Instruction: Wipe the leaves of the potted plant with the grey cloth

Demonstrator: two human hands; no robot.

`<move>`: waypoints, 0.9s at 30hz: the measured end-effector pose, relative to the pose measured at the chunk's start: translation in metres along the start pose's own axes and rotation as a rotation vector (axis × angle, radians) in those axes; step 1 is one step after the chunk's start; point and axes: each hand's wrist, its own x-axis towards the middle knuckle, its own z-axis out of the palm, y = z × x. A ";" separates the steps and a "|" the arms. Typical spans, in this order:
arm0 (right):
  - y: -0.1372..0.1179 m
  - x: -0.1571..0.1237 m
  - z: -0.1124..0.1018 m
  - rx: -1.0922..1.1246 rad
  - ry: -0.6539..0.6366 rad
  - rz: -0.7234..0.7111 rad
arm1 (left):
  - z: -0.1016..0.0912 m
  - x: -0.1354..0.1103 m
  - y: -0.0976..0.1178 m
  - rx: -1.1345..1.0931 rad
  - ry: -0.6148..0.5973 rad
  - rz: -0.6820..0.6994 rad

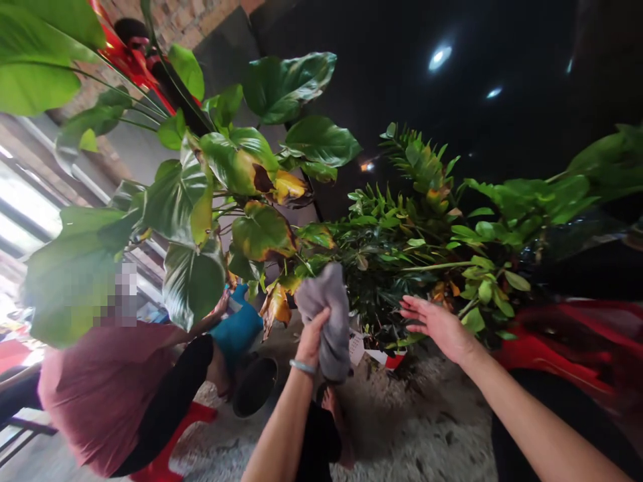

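Our left hand grips the grey cloth just right of the big-leaved plant; our right hand, farther right, hangs open. Swinging leftward could tear the plant's browned leaves.

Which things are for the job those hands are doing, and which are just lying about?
Seem part of the job:
- grey cloth, held in the left hand
- leafy plants, in front of both hands

Just about, untouched by these hands:
- dark round container
- red stool

Grey cloth, yellow-blotched green leaves
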 end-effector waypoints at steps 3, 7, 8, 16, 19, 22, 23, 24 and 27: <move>-0.002 -0.003 0.001 -0.019 -0.012 0.016 | -0.025 -0.013 -0.044 0.097 -0.101 -0.149; -0.002 -0.004 -0.003 -0.012 -0.024 -0.001 | -0.038 -0.022 -0.032 0.122 -0.198 -0.156; -0.002 -0.004 -0.004 -0.007 -0.027 -0.009 | -0.033 -0.021 -0.016 0.093 -0.196 -0.095; -0.002 0.000 -0.003 -0.007 -0.009 -0.015 | 0.017 0.002 0.030 -0.058 -0.109 0.155; -0.003 -0.002 0.000 0.001 0.010 -0.005 | 0.001 -0.007 -0.021 0.097 -0.134 -0.153; -0.004 -0.005 0.001 0.022 0.021 -0.006 | -0.018 -0.019 -0.051 0.173 -0.277 -0.212; -0.004 -0.005 0.001 0.034 0.023 -0.012 | -0.020 -0.020 -0.050 0.172 -0.303 -0.184; -0.004 -0.006 0.000 0.044 0.024 -0.021 | -0.018 -0.020 -0.043 0.164 -0.310 -0.152; -0.005 -0.006 -0.001 0.054 0.028 -0.031 | 0.009 -0.011 0.001 0.094 -0.281 -0.035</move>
